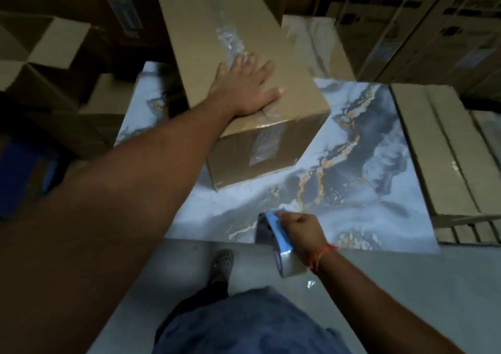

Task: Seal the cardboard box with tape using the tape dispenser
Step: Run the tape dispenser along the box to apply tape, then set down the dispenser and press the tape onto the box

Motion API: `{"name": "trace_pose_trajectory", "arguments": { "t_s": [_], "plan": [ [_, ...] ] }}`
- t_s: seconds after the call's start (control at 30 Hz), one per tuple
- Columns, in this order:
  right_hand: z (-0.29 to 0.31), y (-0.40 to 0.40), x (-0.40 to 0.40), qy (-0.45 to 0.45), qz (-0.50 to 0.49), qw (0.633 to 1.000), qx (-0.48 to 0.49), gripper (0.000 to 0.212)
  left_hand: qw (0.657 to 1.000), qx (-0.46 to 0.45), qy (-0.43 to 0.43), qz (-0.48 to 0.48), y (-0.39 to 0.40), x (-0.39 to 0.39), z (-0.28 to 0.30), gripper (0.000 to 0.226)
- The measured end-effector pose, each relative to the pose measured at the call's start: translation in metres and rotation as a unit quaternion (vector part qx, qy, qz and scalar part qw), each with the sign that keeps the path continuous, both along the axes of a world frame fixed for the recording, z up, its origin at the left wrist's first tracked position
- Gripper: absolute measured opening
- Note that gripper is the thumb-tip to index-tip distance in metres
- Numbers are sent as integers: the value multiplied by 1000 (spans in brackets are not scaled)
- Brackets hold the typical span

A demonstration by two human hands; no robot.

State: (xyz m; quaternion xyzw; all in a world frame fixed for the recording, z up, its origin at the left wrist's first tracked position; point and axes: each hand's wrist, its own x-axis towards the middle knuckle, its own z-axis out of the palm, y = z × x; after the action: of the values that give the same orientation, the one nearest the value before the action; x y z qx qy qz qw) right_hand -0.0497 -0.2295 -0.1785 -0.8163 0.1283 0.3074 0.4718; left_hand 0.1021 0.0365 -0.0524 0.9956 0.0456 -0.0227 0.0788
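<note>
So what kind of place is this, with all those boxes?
Probably a warehouse or stockroom. Big cartons printed "WASHING MACHINE" stand stacked behind, an open empty box sits at left, and the cardboard box is being taped on a marble-patterned table.

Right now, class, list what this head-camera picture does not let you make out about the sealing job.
- Tape under the left hand: covered by the palm.
- Cardboard box far end: cut by the top edge.
- Tape dispenser blade: blurred, partly behind the right hand.
</note>
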Motion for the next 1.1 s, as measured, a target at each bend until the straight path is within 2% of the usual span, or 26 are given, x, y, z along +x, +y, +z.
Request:
{"name": "trace_pose_trajectory", "arguments": {
  "t_s": [0.17,0.4,0.5,0.6,0.77,0.97,1.1],
  "plan": [
    [21,-1,3,-127,66,989,43,25,1000,0,5,-6,-3,2,3,84],
    [34,-5,12,-203,89,975,20,27,1000,2,-9,-8,-1,2,1,85],
    [30,-15,11,-275,132,951,-47,29,1000,7,-7,-9,-2,0,1,84],
    [13,-29,19,-365,189,893,-185,33,1000,7,-10,-13,-2,1,2,84],
    [-15,-54,41,-341,221,858,-314,44,1000,8,-13,-12,-1,2,1,84],
    [-32,-73,55,-319,274,832,-361,60,1000,8,-11,-14,-1,0,2,86],
    [-24,-68,50,-243,296,835,-395,61,1000,11,-8,-11,-2,-1,4,85]
  ]
}}
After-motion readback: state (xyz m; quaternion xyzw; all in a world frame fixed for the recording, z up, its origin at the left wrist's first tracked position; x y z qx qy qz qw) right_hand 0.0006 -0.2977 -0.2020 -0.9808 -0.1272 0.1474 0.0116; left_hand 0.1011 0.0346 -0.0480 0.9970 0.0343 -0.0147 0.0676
